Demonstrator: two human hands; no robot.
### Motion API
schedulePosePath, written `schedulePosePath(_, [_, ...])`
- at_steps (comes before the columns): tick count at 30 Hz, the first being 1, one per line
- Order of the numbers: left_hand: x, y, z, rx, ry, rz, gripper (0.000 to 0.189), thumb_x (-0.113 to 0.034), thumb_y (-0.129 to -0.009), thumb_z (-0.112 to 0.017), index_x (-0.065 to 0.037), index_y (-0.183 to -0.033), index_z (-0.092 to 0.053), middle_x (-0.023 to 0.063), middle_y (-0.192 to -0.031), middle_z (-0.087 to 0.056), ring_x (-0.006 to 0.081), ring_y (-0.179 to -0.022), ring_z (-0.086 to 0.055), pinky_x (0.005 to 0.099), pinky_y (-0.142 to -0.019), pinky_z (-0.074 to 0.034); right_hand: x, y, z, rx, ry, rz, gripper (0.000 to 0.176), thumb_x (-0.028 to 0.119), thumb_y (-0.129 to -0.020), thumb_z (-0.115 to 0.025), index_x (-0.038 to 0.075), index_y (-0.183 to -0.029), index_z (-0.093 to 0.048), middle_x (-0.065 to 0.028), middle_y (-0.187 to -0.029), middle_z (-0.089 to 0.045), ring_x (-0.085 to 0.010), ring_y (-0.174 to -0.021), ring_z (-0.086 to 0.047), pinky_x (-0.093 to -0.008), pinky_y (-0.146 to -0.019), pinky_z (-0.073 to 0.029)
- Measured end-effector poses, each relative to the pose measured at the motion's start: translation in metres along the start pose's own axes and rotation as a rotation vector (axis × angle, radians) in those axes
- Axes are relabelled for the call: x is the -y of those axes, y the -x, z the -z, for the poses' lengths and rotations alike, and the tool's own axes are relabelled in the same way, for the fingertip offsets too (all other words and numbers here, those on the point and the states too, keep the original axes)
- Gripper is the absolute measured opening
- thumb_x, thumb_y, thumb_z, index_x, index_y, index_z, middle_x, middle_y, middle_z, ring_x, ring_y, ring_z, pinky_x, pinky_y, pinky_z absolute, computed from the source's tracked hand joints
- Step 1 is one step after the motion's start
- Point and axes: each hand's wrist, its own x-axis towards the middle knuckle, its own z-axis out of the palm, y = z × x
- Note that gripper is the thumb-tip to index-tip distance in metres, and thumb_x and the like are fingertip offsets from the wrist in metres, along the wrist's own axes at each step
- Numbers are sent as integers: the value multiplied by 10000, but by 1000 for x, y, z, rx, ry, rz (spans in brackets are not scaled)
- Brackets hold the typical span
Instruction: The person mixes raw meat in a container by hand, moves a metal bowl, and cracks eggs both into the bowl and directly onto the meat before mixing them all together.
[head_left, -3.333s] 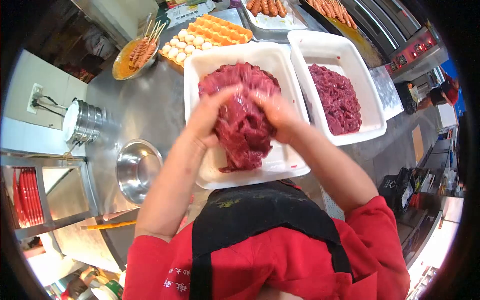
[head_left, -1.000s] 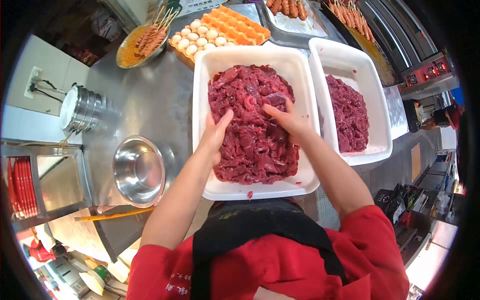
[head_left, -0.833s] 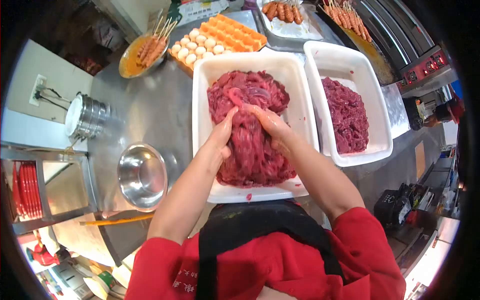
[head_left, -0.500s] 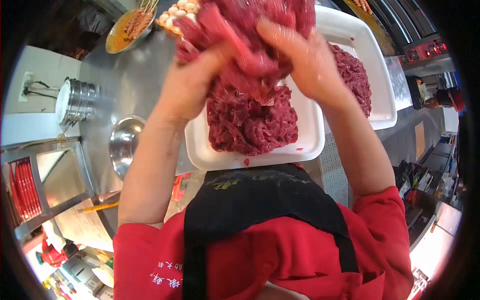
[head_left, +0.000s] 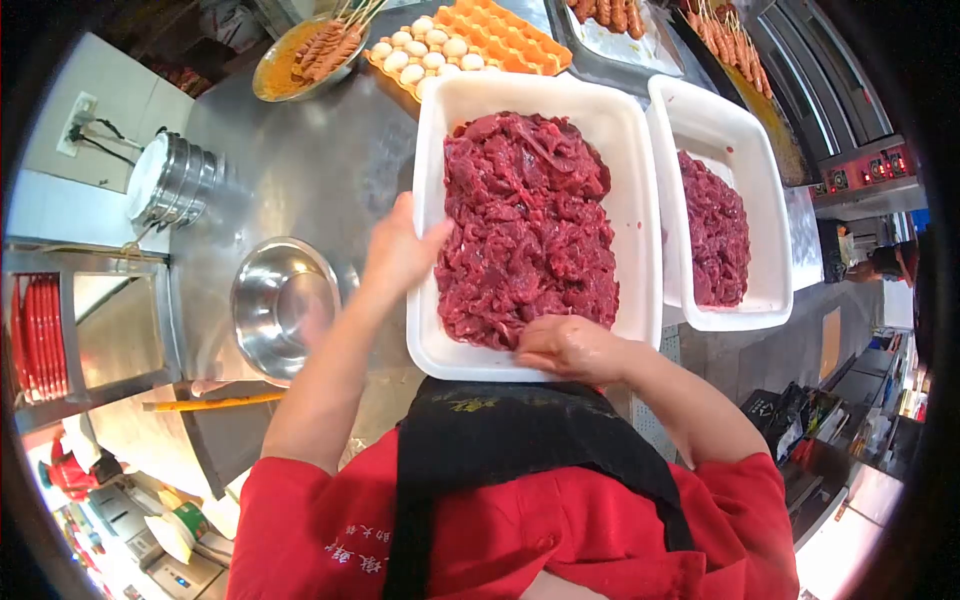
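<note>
A white plastic tub [head_left: 637, 250] stands in front of me with a long heap of sliced raw red meat [head_left: 530, 235] in it. My left hand [head_left: 398, 248] is at the tub's left wall, its thumb over the rim and its fingers along the outside, closed on that edge. At the near end of the heap, my right hand [head_left: 572, 348] has its fingers curled against the meat, with the fingertips partly hidden. To the right, a second white tub [head_left: 768, 255] holds another heap of sliced meat [head_left: 715, 230].
Left of the tub stands a steel bowl [head_left: 285, 310]. Behind are an orange egg tray [head_left: 510, 38] with white eggs [head_left: 412, 50] and a bowl of skewers [head_left: 275, 75]. A tray of sausages [head_left: 640, 45] is at the back right. Steel containers [head_left: 175, 180] stand left.
The large clump of meat that both hands held above the tub now lies in it. My left hand has come down to the left rim, my right hand to the heap's near end.
</note>
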Motion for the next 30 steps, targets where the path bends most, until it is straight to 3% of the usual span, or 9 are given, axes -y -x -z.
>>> schedulePosePath(6, [1,23,-10,-48,66,61,284,-97,-805,-582,-26,-1068,-503,227,-1000,-625,380,-951,-613,417,-815,-478,-23,0,81,202,579,-633,184,182,-733,-649,8,-795,-639,-190,-801,-634,-347,-805,-629,-446,-725,-497])
schedulePosePath(8, [8,31,-17,-75,81,-48,280,-112,-813,-569,-17,-1037,-430,298,-916,-611,479,-883,-588,512,-749,-475,-26,-24,112,-43,752,-694,122,148,-748,-626,26,-758,-622,-176,-852,-625,-343,-888,-601,-426,-770,-479])
schedulePosePath(10, [-6,44,-16,-17,96,100,305,-112,-812,-573,-21,-1051,-407,314,-893,-601,495,-855,-583,533,-731,-470,-23,-58,127,-177,724,-635,210,202,-770,-636,57,-922,-639,-170,-1000,-604,-350,-992,-567,-431,-824,-465])
schedulePosePath(12, [-2,47,-16,7,78,66,378,-176,-809,-623,-13,-1063,-395,323,-846,-592,502,-851,-580,544,-738,-462,-25,-92,118,-547,736,-331,437,316,-796,-649,162,-1194,-556,-170,-1310,-465,-380,-1224,-424,-560,-969,-370])
schedulePosePath(16, [-2,-16,35,335,-40,32,342,-343,-821,-671,-28,-874,-548,208,-805,-617,376,-713,-608,442,-649,-472,-58,-111,84,-212,892,-414,646,507,-824,-597,305,-1399,-383,-108,-1489,-248,-406,-1390,-144,-747,-1000,-129])
schedulePosePath(19, [25,-111,30,-94,87,-25,281,-326,-840,-653,-51,-866,-605,171,-829,-642,301,-730,-620,389,-676,-487,-42,-111,85,-219,819,-438,599,378,-810,-642,258,-1360,-436,-137,-1466,-270,-433,-1376,-156,-749,-992,-135])
schedulePosePath(21, [42,-168,6,-186,185,154,286,-276,-802,-690,-17,-900,-619,171,-839,-659,265,-719,-643,373,-651,-509,-20,-103,73,-335,762,-410,573,225,-761,-678,175,-1301,-492,-177,-1431,-296,-463,-1359,-171,-748,-982,-143])
schedulePosePath(26, [52,-234,-62,169,677,409,236,-216,-887,-505,-37,-989,-621,110,-878,-654,250,-753,-623,366,-681,-508,7,-18,79,-751,964,-650,586,69,-693,-680,40,-1248,-493,-214,-1268,-450,-435,-1230,-396,-535,-1020,-312])
schedulePosePath(30, [78,-258,-103,166,1061,509,362,-276,-928,-318,-58,-1071,-570,153,-938,-627,289,-821,-603,426,-726,-502,10,56,62,-705,985,-955,685,97,-673,-753,34,-1272,-426,-211,-1151,-456,-392,-1068,-452,-504,-895,-374])
